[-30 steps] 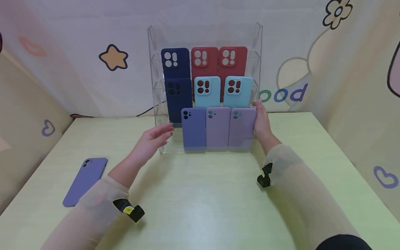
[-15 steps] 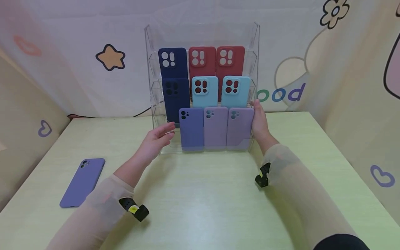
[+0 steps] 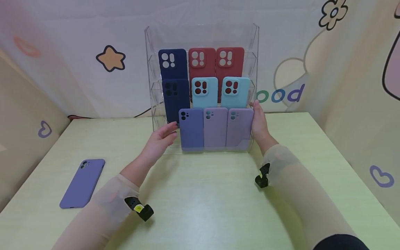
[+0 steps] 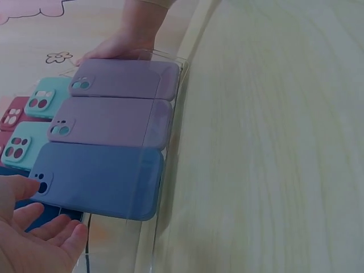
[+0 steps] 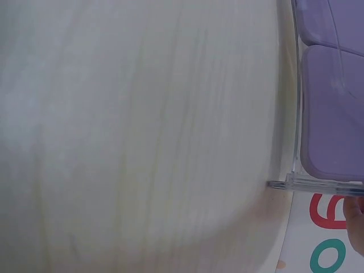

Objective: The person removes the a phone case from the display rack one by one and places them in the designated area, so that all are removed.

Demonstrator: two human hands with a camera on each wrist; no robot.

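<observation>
Rack point(image 3: 201, 36) of phone cases point(image 3: 215, 130) stood between left hand point(image 3: 160, 141) and right hand point(image 3: 260, 125).
Single case point(image 3: 81, 185) lay on the table point(image 3: 203, 194), left of both.

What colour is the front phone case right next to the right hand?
That phone case is light purple; the head view shows it best.

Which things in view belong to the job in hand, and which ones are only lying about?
Likely part of the job:
clear stand
navy cases
red cases
light-blue cases
front violet case
lilac cases
loose violet case on the table

Likely just around:
dark cable near the table's back edge
printed wall cloth
</observation>
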